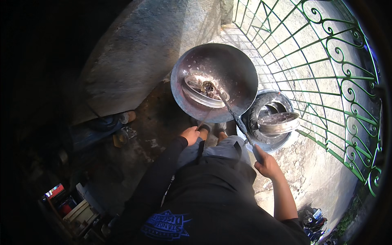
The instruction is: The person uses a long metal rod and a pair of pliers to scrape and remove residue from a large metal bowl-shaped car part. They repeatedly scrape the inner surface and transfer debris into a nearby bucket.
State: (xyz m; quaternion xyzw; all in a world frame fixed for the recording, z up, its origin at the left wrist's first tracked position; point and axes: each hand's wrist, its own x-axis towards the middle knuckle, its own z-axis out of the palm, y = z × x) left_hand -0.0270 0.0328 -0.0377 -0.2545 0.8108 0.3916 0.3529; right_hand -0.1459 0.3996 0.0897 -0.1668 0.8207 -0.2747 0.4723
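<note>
A large, wide metal bowl (235, 61) stands in front of my feet. Inside it rests a tilted metal wheel rim (203, 99) with a darker round hub part (207, 87) near its middle. My right hand (268, 163) grips the near end of a long, dark rod-like tool (240, 124), which reaches over the bowl's edge to the hub; its exact kind is unclear. My left hand (190, 136) is closed around a thin stick or rod (202, 120) that slants up to the bowl's near edge. Where its far tip ends is hard to tell.
Right of the bowl, a tub (277, 149) holds a black tire (255, 107) and another wheel rim (278, 124). A green metal grille (318, 92) runs along the right. On the left are a concrete wall (147, 52), a blue cylinder (98, 130) and shadowed boxes (81, 212).
</note>
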